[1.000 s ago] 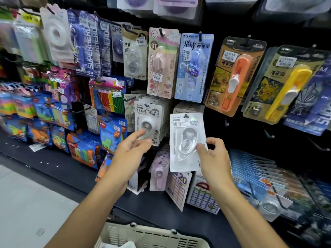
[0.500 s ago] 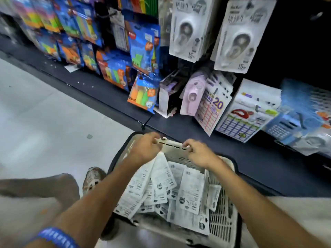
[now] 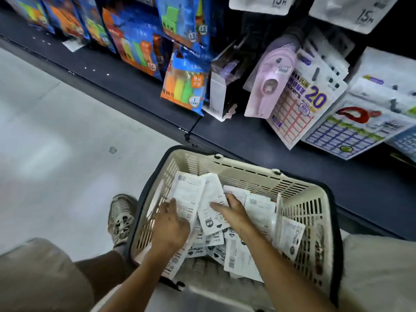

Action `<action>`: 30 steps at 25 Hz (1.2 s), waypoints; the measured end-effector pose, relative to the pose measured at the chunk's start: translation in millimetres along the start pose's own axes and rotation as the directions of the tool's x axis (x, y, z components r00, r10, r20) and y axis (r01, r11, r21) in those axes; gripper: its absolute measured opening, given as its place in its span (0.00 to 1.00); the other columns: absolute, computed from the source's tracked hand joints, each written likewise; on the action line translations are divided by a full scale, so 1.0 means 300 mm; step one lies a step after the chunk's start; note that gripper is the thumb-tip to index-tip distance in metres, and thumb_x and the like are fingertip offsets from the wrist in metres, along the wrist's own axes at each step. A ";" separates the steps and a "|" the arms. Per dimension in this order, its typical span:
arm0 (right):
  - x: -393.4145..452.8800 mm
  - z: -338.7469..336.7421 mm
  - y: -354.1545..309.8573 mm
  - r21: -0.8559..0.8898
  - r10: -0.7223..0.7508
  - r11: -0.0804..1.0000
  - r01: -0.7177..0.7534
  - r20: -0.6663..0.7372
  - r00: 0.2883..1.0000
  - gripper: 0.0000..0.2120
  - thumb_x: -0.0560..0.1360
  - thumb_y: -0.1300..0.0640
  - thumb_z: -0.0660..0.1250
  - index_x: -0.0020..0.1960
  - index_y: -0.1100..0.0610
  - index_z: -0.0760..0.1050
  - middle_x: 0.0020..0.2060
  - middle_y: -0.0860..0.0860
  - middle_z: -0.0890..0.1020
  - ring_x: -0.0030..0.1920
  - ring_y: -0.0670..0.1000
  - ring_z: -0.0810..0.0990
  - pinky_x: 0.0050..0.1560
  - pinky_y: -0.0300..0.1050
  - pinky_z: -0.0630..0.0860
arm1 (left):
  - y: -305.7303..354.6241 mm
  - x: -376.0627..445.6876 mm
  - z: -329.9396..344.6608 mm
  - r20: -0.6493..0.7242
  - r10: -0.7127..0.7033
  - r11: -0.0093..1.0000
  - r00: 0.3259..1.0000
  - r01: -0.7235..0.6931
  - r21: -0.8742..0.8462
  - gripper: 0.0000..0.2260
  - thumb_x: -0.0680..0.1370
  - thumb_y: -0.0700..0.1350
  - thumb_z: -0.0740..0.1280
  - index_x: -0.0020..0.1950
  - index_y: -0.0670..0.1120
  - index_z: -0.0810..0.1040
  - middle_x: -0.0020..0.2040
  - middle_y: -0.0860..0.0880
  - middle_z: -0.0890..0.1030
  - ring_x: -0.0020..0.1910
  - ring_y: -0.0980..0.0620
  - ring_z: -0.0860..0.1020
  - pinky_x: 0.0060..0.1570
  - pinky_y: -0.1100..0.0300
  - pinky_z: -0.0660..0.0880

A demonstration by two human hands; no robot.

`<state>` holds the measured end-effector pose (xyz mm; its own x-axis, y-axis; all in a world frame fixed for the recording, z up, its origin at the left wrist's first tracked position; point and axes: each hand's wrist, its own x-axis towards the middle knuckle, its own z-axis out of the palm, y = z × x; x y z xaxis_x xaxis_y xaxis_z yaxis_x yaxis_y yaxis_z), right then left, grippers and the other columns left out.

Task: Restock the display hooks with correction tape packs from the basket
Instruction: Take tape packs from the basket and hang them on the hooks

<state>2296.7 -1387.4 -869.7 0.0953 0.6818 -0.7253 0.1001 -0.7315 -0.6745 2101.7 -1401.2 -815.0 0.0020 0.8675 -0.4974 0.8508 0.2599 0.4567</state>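
A cream plastic basket (image 3: 299,199) stands on the floor in front of the shelf and holds several white correction tape packs (image 3: 290,233), most lying back side up. Both my hands are inside it. My left hand (image 3: 171,228) rests on a pack (image 3: 186,194) at the pile's left, one finger stretched along it. My right hand (image 3: 234,210) pinches the neighbouring pack (image 3: 212,190), thumb on top and fingers at its right edge. The bottoms of two hanging white packs marked 15m (image 3: 258,5) (image 3: 360,16) show at the top edge.
A dark shelf ledge (image 3: 247,140) runs diagonally just beyond the basket. Above it hang a pink tape dispenser (image 3: 270,86), sticker sheets (image 3: 299,109), sticky-flag packs (image 3: 184,86) and blue packs. My shoe (image 3: 121,217) and knee sit left of the basket on pale floor.
One second ago my hands were up at the hooks with a pack. I have since looked down, and both hands moved from the basket's far rim into the pile of packs.
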 end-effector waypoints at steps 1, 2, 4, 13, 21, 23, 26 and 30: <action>0.004 0.007 -0.004 0.028 0.027 0.999 -0.028 0.039 0.999 0.27 0.72 0.47 0.76 0.69 0.53 0.74 0.59 0.50 0.85 0.54 0.53 0.86 0.54 0.51 0.83 | 0.012 0.002 0.013 0.002 -0.029 0.998 1.000 0.030 -0.051 0.27 0.82 0.48 0.63 0.80 0.46 0.59 0.73 0.40 0.65 0.68 0.43 0.70 0.67 0.45 0.73; 0.008 0.007 -0.010 0.061 0.050 0.997 -0.055 0.073 0.996 0.24 0.73 0.46 0.75 0.66 0.53 0.78 0.53 0.49 0.87 0.50 0.53 0.87 0.46 0.47 0.84 | 0.021 0.006 0.022 0.009 -0.048 0.996 0.999 0.048 -0.072 0.26 0.83 0.50 0.62 0.79 0.47 0.60 0.71 0.40 0.66 0.68 0.43 0.70 0.67 0.44 0.73; 0.011 0.004 -0.011 0.100 0.062 0.992 -0.076 0.133 0.989 0.16 0.74 0.47 0.75 0.60 0.50 0.80 0.47 0.47 0.88 0.44 0.49 0.88 0.37 0.42 0.82 | 0.019 0.017 0.030 -0.007 -0.054 0.994 0.999 0.053 -0.097 0.25 0.83 0.53 0.62 0.79 0.47 0.63 0.72 0.40 0.66 0.70 0.42 0.70 0.69 0.42 0.72; -0.003 0.040 -0.015 0.169 0.038 0.985 -0.035 -0.010 0.999 0.18 0.69 0.62 0.80 0.56 0.54 0.80 0.46 0.49 0.88 0.42 0.49 0.88 0.39 0.44 0.83 | 0.001 0.041 0.009 0.164 -0.150 0.693 0.975 0.222 -0.686 0.21 0.78 0.38 0.72 0.63 0.59 0.72 0.63 0.45 0.80 0.53 0.49 0.82 0.46 0.55 0.84; -0.007 0.027 -0.004 0.090 -0.013 0.996 0.015 -0.024 1.000 0.15 0.70 0.60 0.79 0.55 0.54 0.82 0.45 0.49 0.88 0.43 0.50 0.88 0.48 0.52 0.85 | -0.006 0.073 0.061 0.177 0.044 0.999 0.983 -0.041 -0.022 0.29 0.76 0.65 0.68 0.75 0.70 0.64 0.83 0.55 0.40 0.82 0.42 0.39 0.77 0.34 0.48; -0.008 0.043 -0.016 0.062 -0.022 0.998 0.020 0.026 0.999 0.13 0.71 0.58 0.77 0.56 0.55 0.84 0.45 0.48 0.89 0.44 0.49 0.88 0.46 0.48 0.85 | 0.014 0.070 0.064 0.121 0.088 0.995 0.989 -0.080 -0.064 0.25 0.79 0.64 0.65 0.75 0.68 0.65 0.84 0.54 0.45 0.82 0.45 0.42 0.77 0.35 0.50; -0.017 0.071 -0.009 0.176 0.054 0.982 -0.068 0.084 0.995 0.09 0.74 0.58 0.73 0.55 0.53 0.84 0.44 0.48 0.89 0.44 0.49 0.88 0.39 0.42 0.80 | 0.011 0.075 0.055 0.006 0.047 0.998 0.999 -0.047 0.039 0.31 0.80 0.59 0.64 0.82 0.59 0.57 0.84 0.48 0.48 0.81 0.40 0.49 0.77 0.36 0.57; -0.042 0.104 0.070 0.240 0.044 0.968 -0.076 0.137 0.990 0.13 0.74 0.59 0.73 0.58 0.49 0.82 0.48 0.45 0.88 0.48 0.46 0.87 0.48 0.44 0.82 | 0.005 0.061 0.024 -0.090 -0.016 0.987 0.996 0.030 0.158 0.29 0.79 0.52 0.67 0.77 0.48 0.62 0.77 0.42 0.63 0.73 0.41 0.68 0.68 0.44 0.73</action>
<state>2266.6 -1411.7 -879.0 -0.0372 0.6416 -0.7662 -0.1478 -0.7618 -0.6307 2106.8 -1387.9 -828.9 -0.0588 0.8980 -0.4360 0.9229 0.2154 0.3192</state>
